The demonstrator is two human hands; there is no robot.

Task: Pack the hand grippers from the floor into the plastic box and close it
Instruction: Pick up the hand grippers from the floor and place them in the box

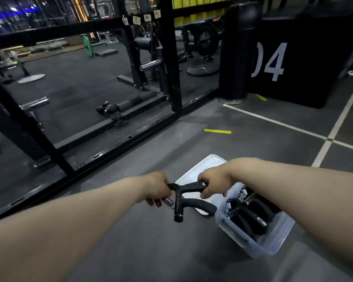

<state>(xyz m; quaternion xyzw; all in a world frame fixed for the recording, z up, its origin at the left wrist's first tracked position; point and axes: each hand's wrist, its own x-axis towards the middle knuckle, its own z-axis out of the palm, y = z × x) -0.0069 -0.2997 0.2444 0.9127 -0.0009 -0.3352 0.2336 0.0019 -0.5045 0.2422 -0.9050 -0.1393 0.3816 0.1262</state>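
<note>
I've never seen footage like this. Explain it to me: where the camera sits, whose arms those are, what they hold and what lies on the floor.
There is no machine here. The single picture comes from a wide-angle camera worn on a person's head, looking forward and down, so the two bare arms are the wearer's own. The left hand and the right hand both grip one black hand gripper, a spring-loaded squeeze trainer, above the grey floor. The left hand holds it near the spring, the right by its upper handle. Under the right arm stands a clear plastic box with more black grippers inside. Its white lid lies on the floor beside it, so the box is open.
</note>
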